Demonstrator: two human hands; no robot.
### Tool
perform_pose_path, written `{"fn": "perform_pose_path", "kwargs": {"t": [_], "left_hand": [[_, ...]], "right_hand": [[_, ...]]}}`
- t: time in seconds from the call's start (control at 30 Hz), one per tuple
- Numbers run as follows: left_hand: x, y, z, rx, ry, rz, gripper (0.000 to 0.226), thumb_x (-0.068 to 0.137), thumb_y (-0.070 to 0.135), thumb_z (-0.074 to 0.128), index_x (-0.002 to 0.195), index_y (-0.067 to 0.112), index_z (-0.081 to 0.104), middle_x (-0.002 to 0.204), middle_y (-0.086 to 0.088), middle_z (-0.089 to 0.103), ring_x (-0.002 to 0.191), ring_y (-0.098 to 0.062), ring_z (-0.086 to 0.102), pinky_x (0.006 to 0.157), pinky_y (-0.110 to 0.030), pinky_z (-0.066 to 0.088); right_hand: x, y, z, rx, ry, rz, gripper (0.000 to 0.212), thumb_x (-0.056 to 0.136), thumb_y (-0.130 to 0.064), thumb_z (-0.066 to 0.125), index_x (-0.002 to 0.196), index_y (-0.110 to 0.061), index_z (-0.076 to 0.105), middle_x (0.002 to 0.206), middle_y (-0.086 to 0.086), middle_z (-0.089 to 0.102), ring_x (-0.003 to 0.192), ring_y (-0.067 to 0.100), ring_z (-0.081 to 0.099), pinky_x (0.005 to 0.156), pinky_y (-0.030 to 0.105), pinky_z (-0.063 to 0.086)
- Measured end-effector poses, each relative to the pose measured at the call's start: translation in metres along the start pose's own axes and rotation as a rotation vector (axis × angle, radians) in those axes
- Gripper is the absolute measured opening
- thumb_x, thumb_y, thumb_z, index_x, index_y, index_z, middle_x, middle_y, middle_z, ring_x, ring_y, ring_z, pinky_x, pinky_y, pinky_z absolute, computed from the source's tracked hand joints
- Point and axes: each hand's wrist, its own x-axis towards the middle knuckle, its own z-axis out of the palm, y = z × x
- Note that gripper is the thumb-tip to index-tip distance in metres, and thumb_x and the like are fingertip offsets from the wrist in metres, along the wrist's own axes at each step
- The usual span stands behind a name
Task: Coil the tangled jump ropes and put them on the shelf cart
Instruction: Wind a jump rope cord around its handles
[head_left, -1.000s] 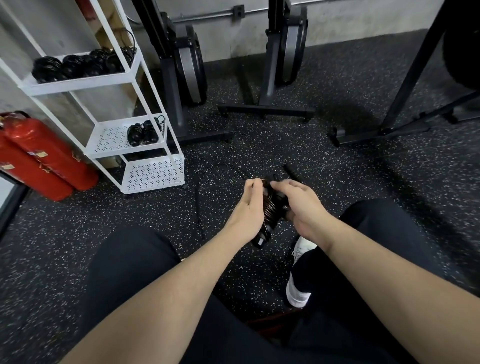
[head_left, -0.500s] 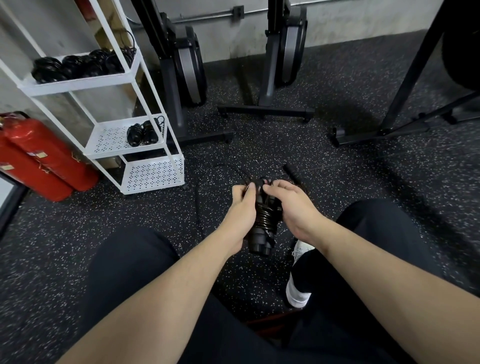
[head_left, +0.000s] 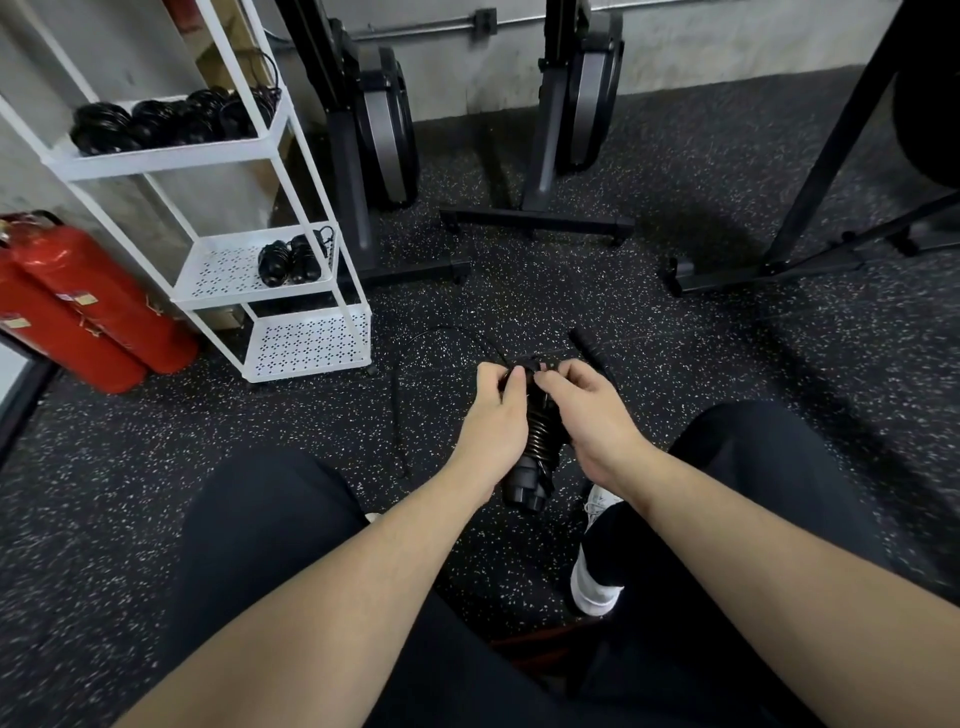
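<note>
Both hands pinch the top of the jump rope (head_left: 537, 441) bundle held over the floor: left hand (head_left: 493, 421), right hand (head_left: 587, 410), fingers curled on it. Keep wraps tight, tuck loose tail (head_left: 415, 343), then shelf cart (head_left: 306, 343).

I have a single view, from the head-worn wide-angle camera, looking forward and steeply down over my own forearms and dark-trousered knees to the black speckled rubber floor (head_left: 156, 493). My hands sit close, at frame centre. The white perforated metal shelf cart (head_left: 306, 343) stands at the upper left, farther off, and the grey concrete wall (head_left: 701, 52) runs along the top edge, bowed by the lens.
</note>
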Motion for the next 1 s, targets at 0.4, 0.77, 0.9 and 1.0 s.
{"fn": "perform_pose_path", "kwargs": {"t": [0.4,0.77,0.9,1.0], "left_hand": [[0.0,-0.006,0.004,-0.049,-0.034,0.196,0.024,0.104,0.035,0.055,0.122,0.052,0.053,0.11,0.016,0.071,0.097,-0.004,0.07,0.089,-0.032,0.058],[0.014,0.002,-0.017,-0.222,-0.013,0.028,0.018,0.104,0.03,0.059,0.111,0.041,0.072,0.114,-0.001,0.073,0.102,-0.02,0.072,0.09,-0.042,0.062],[0.02,0.001,-0.039,-0.179,-0.094,-0.044,0.018,0.105,0.029,0.059,0.109,0.037,0.074,0.113,-0.002,0.075,0.1,-0.022,0.073,0.082,-0.038,0.062],[0.021,-0.008,-0.042,-0.097,-0.106,-0.042,0.019,0.106,0.03,0.057,0.107,0.038,0.073,0.108,-0.002,0.075,0.095,-0.021,0.072,0.083,-0.041,0.062]], "right_hand": [[0.004,-0.001,0.001,0.062,0.187,-0.018,0.01,0.092,-0.013,0.065,0.098,-0.008,0.059,0.098,0.018,0.072,0.086,0.024,0.066,0.086,0.048,0.058],[0.002,0.001,-0.002,-0.321,0.127,-0.201,0.029,0.092,-0.032,0.051,0.108,-0.043,0.074,0.142,-0.007,0.06,0.133,0.013,0.054,0.112,0.045,0.045],[0.011,-0.004,-0.014,-0.722,0.042,-0.33,0.022,0.092,-0.032,0.072,0.114,-0.029,0.077,0.154,-0.009,0.045,0.137,0.008,0.045,0.116,0.03,0.035],[0.017,-0.004,-0.017,-0.975,0.016,-0.463,0.014,0.09,-0.029,0.076,0.101,-0.022,0.081,0.148,-0.008,0.05,0.129,0.013,0.05,0.111,0.034,0.04]]}}
